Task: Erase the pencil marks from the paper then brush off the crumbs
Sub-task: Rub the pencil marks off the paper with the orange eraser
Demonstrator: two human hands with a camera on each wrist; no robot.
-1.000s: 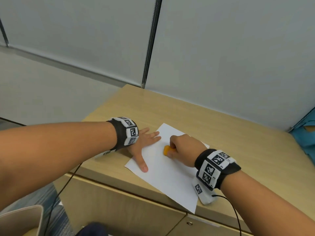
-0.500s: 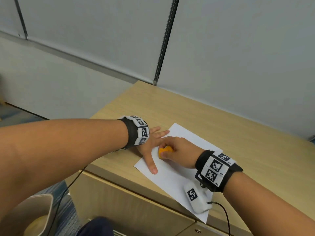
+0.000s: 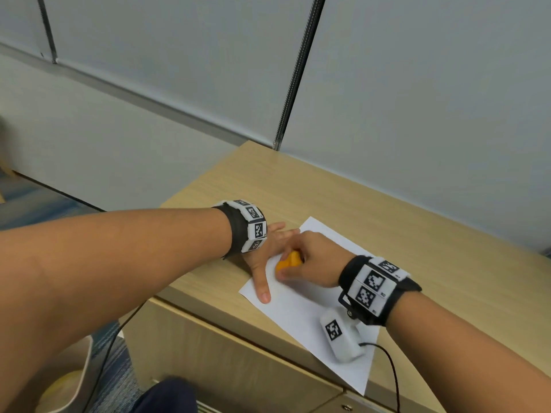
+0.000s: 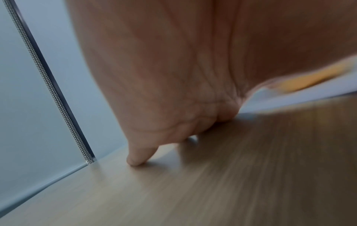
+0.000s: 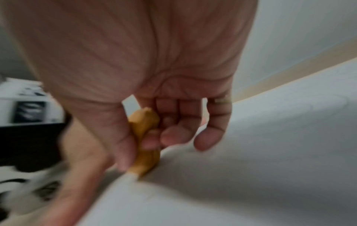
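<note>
Right hand (image 3: 310, 259) curled round small orange rubber eraser (image 3: 288, 260), tip pressed on white paper sheet (image 3: 301, 311). Left hand (image 3: 264, 257) flat, fingers spread, pinning sheet's edge just beside eraser. Under both, light wooden desktop (image 3: 387, 222); grey wall panels (image 3: 417, 84) beyond.

You are working on a light wood-grain cabinet top (image 3: 372, 204) that butts against a grey wall panel at its far edge. A white sheet of paper (image 3: 301, 317) lies flat on it near the front edge, set at an angle, with its near corner sticking out past the front edge. Your left hand (image 3: 265, 257) lies flat with fingers spread, palm partly on the wood and thumb on the paper's left edge. A small white box with a black square marker (image 3: 340, 338) rests on the paper's near end.
</note>
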